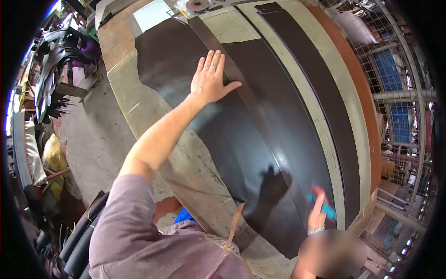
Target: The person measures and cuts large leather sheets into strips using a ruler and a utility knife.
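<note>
We are pressing our wide-spread left hand (209, 86), upper centre, on a dark sheet (232, 153), seemingly heavy, limp, best held by its edges, our right hand (316, 216) gripping a blue tool (329, 212).

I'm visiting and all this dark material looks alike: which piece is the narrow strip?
Start from the big table, then the large dark sheet under the left hand. The narrow dark strip runs along that sheet's right side. Unlike the sheet, it has bare pale tabletop showing along both long sides.
</note>
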A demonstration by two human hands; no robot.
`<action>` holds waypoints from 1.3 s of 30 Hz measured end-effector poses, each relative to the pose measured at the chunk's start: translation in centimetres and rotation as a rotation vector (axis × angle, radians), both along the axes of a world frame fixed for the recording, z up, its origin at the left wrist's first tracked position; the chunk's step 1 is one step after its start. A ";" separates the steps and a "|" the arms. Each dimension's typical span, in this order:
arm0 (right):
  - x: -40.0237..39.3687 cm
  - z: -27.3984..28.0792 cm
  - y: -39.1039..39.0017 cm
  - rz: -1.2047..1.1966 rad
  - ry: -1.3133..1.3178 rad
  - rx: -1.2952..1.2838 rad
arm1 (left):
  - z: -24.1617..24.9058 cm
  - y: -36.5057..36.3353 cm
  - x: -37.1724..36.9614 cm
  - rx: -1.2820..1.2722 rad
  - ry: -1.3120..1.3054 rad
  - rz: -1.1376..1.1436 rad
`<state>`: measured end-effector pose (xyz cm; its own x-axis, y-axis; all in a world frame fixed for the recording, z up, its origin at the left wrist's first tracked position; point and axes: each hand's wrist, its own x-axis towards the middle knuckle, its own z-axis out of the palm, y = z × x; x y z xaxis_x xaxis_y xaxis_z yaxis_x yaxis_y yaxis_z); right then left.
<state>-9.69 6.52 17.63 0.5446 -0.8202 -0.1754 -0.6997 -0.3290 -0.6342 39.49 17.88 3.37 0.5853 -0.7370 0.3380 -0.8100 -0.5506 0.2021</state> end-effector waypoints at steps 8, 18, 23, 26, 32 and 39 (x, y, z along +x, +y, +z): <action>41.6 -8.0 -8.9 0.449 -0.396 0.175 | 0.8 0.0 0.5 -0.093 0.121 -0.006; 52.1 -12.4 -8.9 0.661 -0.405 0.116 | 0.4 0.0 0.9 -0.119 0.172 -0.015; 51.7 -12.1 -9.0 0.687 -0.412 0.085 | 0.4 0.0 0.8 -0.124 0.180 -0.020; 51.8 -11.7 -8.8 0.686 -0.349 0.039 | 0.4 0.0 0.8 -0.123 0.182 -0.035; 53.4 -11.8 -8.3 0.765 -0.334 -0.132 | 0.4 0.0 0.9 -0.094 0.149 -0.058; 54.0 -10.4 -8.5 0.778 -0.096 -0.199 | 1.1 -0.8 0.3 0.053 0.092 -0.017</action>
<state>44.32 -1.96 7.25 0.9774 -0.2110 0.0107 -0.1692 -0.8122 -0.5583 39.79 17.10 4.44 0.5993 -0.7626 0.2437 -0.7987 -0.5489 0.2465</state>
